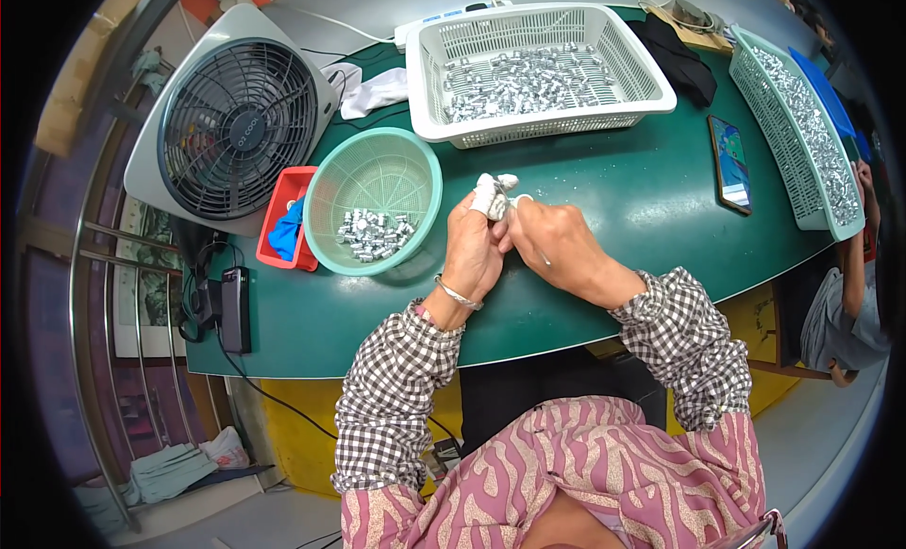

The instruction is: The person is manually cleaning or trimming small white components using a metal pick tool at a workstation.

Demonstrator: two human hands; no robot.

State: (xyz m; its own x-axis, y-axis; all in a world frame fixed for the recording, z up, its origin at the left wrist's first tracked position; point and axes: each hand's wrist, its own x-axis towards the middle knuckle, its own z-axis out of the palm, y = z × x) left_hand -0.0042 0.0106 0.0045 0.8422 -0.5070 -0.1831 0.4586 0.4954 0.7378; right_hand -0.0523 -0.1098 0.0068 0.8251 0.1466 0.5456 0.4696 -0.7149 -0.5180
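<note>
Both my hands meet above the green table (604, 185). My left hand (475, 250), with white wrapping on its fingertips, pinches a small silvery metal piece, mostly hidden by the fingers. Closed right beside it, my right hand (569, 244) grips a thin metal tool (545, 259); one end pokes out below the palm, and its working end is hidden between the hands. Just left of them stands a round mint-green basket (429, 185) with a small heap of silvery metal parts (373, 235) in it.
Behind my hands is a white basket (547, 126) of metal parts. A long green basket (788, 162) of parts stands right, past a phone (729, 164). At left are a fan (241, 124), a red bin (276, 249) and a black power pack (236, 308). Another person (840, 313) sits far right.
</note>
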